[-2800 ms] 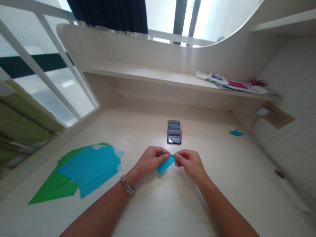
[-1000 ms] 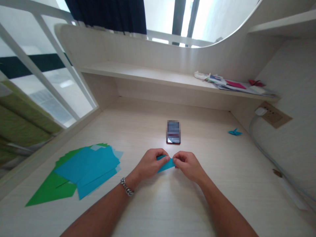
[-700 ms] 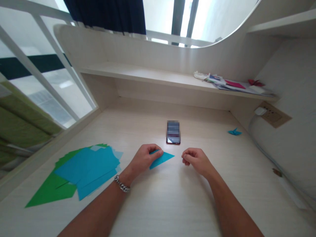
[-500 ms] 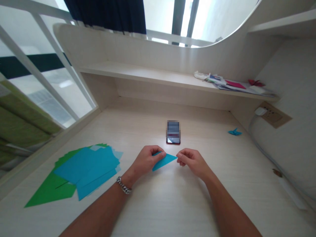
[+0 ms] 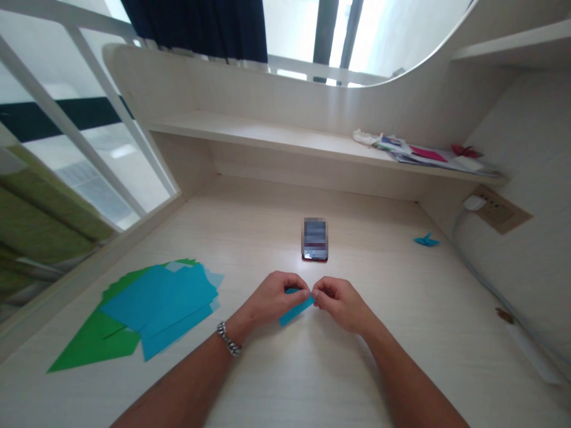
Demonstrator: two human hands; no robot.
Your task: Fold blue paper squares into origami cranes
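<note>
A folded piece of blue paper [image 5: 295, 310] is held between both hands, low over the desk's middle. My left hand [image 5: 282, 296] is closed on its upper edge, with the thumb on top and the fingers behind. At the paper's right end, my right hand [image 5: 339, 302] pinches the tip between thumb and fingers. The two hands almost touch, so part of the paper is hidden. Just beyond them lies a phone [image 5: 314, 239], its screen blurred.
Blue sheets [image 5: 173, 303] and green sheets [image 5: 84, 348] lie piled at the left. A small blue folded paper figure [image 5: 427, 240] sits at the right, near a cable [image 5: 473, 273] and a wall socket [image 5: 499, 209]. Papers [image 5: 428, 156] rest on the shelf [image 5: 267, 134].
My hands have come closer together and lower in view. The paper's pointed right end, in plain sight before, is now mostly covered by my fingers.
</note>
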